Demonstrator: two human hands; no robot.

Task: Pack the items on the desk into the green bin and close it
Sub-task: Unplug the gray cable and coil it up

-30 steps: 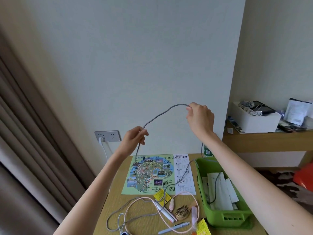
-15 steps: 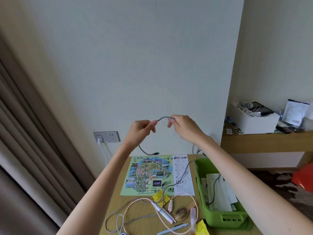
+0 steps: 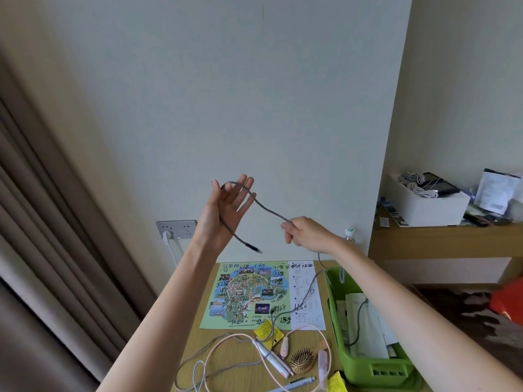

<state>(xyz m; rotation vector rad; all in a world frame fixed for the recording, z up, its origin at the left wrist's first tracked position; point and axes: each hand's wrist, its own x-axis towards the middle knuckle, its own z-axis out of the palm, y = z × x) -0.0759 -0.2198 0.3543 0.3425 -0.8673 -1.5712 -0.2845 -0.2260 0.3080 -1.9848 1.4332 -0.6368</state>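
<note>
Currently, high above and left of the green bin (image 3: pixel 376 373), the left hand (image 3: pixel 223 212) is keeping its fingers straight with the grey cable (image 3: pixel 268 212) draped over them. The right hand (image 3: pixel 307 234), closer above the bin, is pinching that cable, which is trailing down to the bin's rim.

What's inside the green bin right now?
Inside the green plastic bin lie white folded papers and a stretch of grey braided cable. Anything beneath the papers is covered.
</note>
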